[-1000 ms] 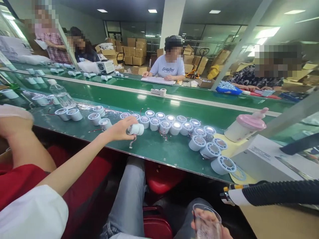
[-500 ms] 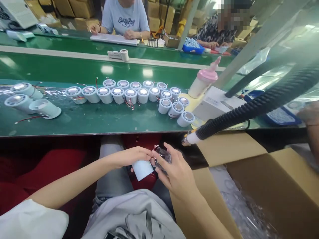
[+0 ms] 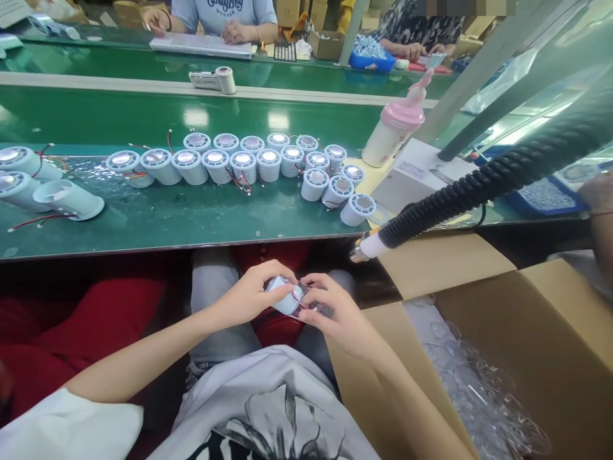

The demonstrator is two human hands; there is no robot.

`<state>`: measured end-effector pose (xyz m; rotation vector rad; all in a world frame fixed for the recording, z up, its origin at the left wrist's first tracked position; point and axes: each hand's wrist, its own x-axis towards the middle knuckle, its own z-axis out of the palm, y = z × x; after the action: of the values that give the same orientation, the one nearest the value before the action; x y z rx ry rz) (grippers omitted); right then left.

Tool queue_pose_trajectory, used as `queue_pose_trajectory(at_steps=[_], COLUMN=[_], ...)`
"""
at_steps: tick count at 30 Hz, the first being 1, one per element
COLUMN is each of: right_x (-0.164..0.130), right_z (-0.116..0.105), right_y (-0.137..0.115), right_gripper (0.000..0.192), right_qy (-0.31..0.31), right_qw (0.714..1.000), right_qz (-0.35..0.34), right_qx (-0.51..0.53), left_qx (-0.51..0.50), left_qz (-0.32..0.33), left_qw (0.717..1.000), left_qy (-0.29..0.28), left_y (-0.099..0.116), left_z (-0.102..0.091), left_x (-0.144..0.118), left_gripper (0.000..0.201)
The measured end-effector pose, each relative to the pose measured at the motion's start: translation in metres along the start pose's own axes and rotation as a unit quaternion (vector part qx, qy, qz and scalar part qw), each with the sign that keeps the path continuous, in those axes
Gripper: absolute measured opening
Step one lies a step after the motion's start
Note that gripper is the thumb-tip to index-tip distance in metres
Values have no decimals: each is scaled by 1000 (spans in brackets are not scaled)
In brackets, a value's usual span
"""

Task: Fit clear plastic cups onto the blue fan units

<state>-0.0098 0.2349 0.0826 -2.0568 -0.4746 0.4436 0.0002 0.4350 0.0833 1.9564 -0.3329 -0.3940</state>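
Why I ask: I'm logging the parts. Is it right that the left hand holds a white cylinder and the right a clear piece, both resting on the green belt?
Not quite. In the head view the left hand holds the white cylinder and the right hand the clear piece, but over the lap, below the green belt, not on it.

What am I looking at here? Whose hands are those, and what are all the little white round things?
The picture comes from a camera worn on a person's head, looking down, so the two bare arms reaching in from below are that person's own. The left hand grips a small white cylinder with thin wires. The right hand presses a clear plastic piece against its end, above the person's lap. In front runs a long green conveyor table. On it stand many more white cylinders, packed closely in rows, plus a pink-capped bottle. A black ribbed hose hangs in from the right. The cardboard box beside the person holds more clear plastic pieces. Other people work across the belt.
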Motion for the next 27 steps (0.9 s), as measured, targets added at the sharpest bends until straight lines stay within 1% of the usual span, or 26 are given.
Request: queue_pose_trajectory(at_steps=[3, 5, 6, 8, 10, 12, 13, 15, 17, 18, 19, 20, 22, 23, 24, 25, 27], right_x=[-3, -6, -8, -11, -13, -13, -13, -12, -12, -12, -13, -14, -18, -20, -22, -24, -27], right_z=[1, 2, 2, 3, 3, 3, 2, -1, -4, -5, -6, -7, -6, -6, -5, -4, -3], right_y=[-2, -3, -2, -1, 1, 4, 5, 8, 10, 11, 11, 11, 11, 12, 12, 14, 16], right_gripper=[13, 11, 12, 17, 23, 28, 30, 32, 31, 28, 23, 20, 34, 39, 40, 37, 36], right_qy=[25, 57, 73, 106, 134, 156, 164, 172, 165, 152, 132, 113, 91, 94, 102, 111, 111], right_qw=[999, 998, 997, 991, 981, 968, 962, 947, 931, 930, 937, 953, 983, 988, 988, 986, 984], right_qz=[10, 13, 15, 22, 28, 33, 38, 54, 66, 56, 34, 4, -66, -92, -111, -124, -135], right_qx=[32, 29, 35, 72, 135, 192, 214, 267, 318, 331, 320, 282, 148, 80, 27, -3, -9], left_qx=[-85, -116, -108, -51, 7, 17, -4, -65, -132, -162, -193, -225, -279, -297, -307, -307, -279], left_qz=[-25, -11, 8, 64, 113, 129, 122, 88, 42, 18, -4, -24, -56, -68, -77, -81, -70], left_qw=[996, 993, 994, 997, 993, 990, 990, 988, 983, 979, 975, 968, 954, 948, 944, 942, 951], left_qy=[17, 24, 23, 12, -13, -48, -69, -106, -120, -120, -115, -106, -94, -93, -97, -104, -116], left_y=[-4, -8, -10, -15, -20, -23, -23, -21, -17, -14, -12, -10, -6, -5, -5, -4, -3], left_z=[4, 6, 6, 6, 5, 5, 6, 7, 9, 9, 10, 11, 11, 12, 12, 11, 10], left_x=[1, 2, 2, 3, 4, 3, 3, 1, -1, -2, -2, -3, -5, -7, -8, -9, -10], left_gripper=[21, 34, 42, 54, 59, 62, 64, 66, 64, 64, 63, 63, 60, 59, 59, 60, 64])
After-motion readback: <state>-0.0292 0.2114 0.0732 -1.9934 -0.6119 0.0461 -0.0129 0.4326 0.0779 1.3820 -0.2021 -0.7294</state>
